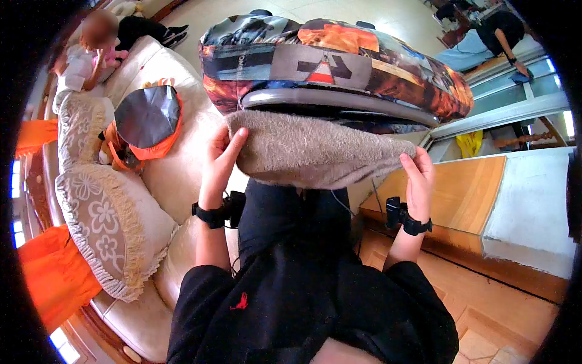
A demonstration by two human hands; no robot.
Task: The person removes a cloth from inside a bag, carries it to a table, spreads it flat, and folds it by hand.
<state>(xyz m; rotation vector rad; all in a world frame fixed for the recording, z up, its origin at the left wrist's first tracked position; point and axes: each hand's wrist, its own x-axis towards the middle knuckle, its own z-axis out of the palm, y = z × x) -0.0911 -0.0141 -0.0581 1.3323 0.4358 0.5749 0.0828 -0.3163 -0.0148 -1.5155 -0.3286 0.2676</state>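
A grey-brown fluffy cloth [309, 148], towel-like, is stretched between my two hands in front of my lap. My left hand [223, 156] grips its left end, thumb on top. The right end, narrower, is pinched by my right hand [418, 177]. Just beyond the cloth stands a large suitcase in a colourful printed cover [339, 67], a grey curved rim showing along its near side. The cloth hides part of that near side. Each wrist wears a black strap with a small device.
To the left is a cream sofa [176, 115] with patterned cushions [103, 233] and an orange and grey bag [148, 115]. A person sits at its far end. At right are a wooden board [448, 200] and a glass door, where another person's hand holds a dark cloth.
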